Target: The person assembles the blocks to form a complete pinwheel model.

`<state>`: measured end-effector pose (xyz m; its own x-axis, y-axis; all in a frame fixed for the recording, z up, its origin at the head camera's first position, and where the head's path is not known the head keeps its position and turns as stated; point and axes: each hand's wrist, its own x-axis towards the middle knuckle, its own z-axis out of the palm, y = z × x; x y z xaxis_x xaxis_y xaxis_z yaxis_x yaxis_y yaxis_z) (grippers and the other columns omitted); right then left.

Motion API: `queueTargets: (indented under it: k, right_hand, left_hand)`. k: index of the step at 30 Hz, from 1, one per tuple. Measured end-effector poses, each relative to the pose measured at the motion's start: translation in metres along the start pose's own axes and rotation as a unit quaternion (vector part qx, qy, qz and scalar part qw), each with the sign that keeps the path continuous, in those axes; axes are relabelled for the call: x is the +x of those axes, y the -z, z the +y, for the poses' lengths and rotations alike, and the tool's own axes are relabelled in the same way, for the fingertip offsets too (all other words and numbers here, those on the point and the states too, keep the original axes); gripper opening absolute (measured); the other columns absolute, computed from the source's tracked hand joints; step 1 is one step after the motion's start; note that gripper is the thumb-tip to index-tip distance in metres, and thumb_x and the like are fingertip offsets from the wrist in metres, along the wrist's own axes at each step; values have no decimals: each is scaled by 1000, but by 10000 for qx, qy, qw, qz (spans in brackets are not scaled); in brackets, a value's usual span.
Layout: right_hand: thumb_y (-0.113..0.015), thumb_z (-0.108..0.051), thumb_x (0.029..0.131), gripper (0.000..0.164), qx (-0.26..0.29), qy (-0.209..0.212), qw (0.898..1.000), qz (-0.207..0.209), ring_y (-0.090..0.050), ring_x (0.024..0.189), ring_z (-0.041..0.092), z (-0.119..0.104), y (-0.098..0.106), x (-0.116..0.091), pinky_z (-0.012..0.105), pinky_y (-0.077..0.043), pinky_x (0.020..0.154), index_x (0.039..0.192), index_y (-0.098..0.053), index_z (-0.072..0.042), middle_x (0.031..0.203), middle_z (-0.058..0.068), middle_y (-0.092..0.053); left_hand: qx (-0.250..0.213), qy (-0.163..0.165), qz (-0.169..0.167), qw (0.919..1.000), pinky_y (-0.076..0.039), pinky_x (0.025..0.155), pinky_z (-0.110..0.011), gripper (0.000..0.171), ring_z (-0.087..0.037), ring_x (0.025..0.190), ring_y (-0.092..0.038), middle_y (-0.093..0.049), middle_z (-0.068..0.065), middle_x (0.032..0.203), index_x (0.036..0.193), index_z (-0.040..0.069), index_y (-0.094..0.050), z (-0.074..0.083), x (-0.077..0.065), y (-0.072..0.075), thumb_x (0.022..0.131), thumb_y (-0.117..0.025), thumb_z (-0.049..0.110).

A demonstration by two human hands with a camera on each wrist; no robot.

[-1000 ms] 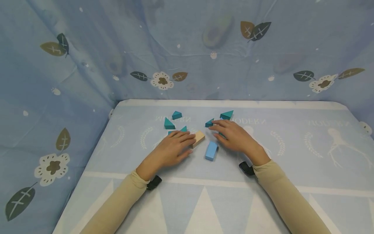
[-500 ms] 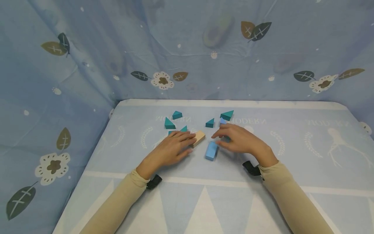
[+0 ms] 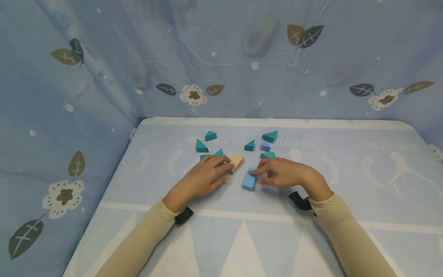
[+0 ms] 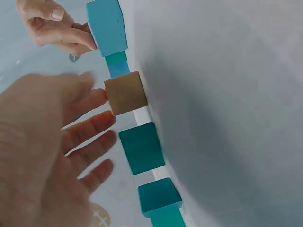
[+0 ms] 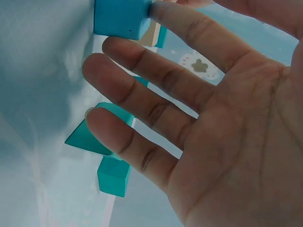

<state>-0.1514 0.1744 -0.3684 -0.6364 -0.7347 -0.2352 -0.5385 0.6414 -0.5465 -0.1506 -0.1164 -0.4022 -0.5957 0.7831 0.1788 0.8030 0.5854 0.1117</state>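
Note:
My left hand (image 3: 202, 177) rests low over the table beside a plain wooden block (image 3: 237, 163), its fingertips close against the block's left end. In the left wrist view those fingers are spread and fairly straight next to the wooden block (image 4: 126, 93). My right hand (image 3: 290, 171) has its index fingertip on a light blue rectangular block (image 3: 248, 182). The right wrist view shows that finger against the side of the blue block (image 5: 120, 20), the other fingers extended with nothing in them. Two teal blocks, partly hidden, sit just beyond my left fingers.
Teal triangular blocks (image 3: 202, 146) lie behind my left hand. Behind my right hand are more teal triangles (image 3: 270, 136) and a small periwinkle triangular block (image 3: 265, 146). The patterned table (image 3: 360, 200) runs back to a blue printed curtain (image 3: 221, 57).
My right hand has drawn back toward me from the triangular blocks at the rear, uncovering several of them, and its index finger now touches the light blue block. My left hand has barely moved.

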Motion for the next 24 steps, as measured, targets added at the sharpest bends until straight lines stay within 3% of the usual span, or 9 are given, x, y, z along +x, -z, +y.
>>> queueTargets:
  k: [4,14,21,24]
  right_hand:
    - [-58,-28,98,41,0,159,9999,-29,-56,84,6,-2,-2,4,25,-47,73,138,-58,-19,119,2,-60]
    - [-57,-29,99,46,117,353,9991,-179,-54,79,6,-9,-10,11,25,-46,72,144,-52,-19,125,4,-58]
    - [-59,-28,98,43,251,290,9990,-212,-52,77,9,-8,-5,4,25,-45,68,140,-56,-23,109,-3,-60]
    - [-57,-31,99,43,433,403,9974,-420,-53,79,10,-9,-7,5,25,-45,70,141,-55,-21,110,-3,-61]
  left_hand:
    - [-108,-20,185,9998,-39,108,-43,27,-25,127,-54,-62,-6,132,122,14,-68,-2,-2,4,98,-61,20]
    - [-318,-90,96,9994,-39,107,-44,29,-25,125,-54,-60,-8,133,126,12,-67,-1,-1,0,99,-58,22]
    - [-368,-107,90,9992,-40,104,-44,32,-25,121,-55,-59,-7,132,129,13,-65,1,1,-3,99,-58,21]
    - [-357,-180,151,9991,-41,104,-45,31,-26,120,-55,-59,-8,131,128,12,-65,2,1,-3,99,-59,20]
